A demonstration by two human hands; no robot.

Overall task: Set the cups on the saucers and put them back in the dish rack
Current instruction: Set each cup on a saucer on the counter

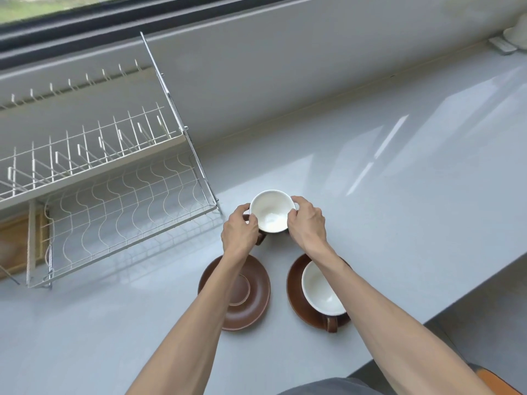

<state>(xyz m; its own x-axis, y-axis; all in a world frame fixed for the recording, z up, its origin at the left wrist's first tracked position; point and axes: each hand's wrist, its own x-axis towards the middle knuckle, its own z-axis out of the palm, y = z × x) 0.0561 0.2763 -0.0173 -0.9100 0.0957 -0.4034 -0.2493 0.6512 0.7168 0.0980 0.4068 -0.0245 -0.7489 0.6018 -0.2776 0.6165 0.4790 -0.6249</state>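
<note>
A brown cup with a white inside [271,210] is held between both hands on or just above the grey counter. My left hand [241,230] grips its left side by the handle. My right hand [306,220] grips its right rim. In front of it lies a bare brown saucer [253,306], partly covered by my left forearm. To its right a second brown cup [320,292] stands on another brown saucer [296,292], handle toward me. The white wire dish rack [119,201] stands at the left with nothing in it.
The grey counter [399,181] runs to a wall and window sill at the back. Its right edge drops off diagonally at the lower right. A wooden board [17,243] lies under the rack's left end. Small white objects [510,41] sit at the far right corner.
</note>
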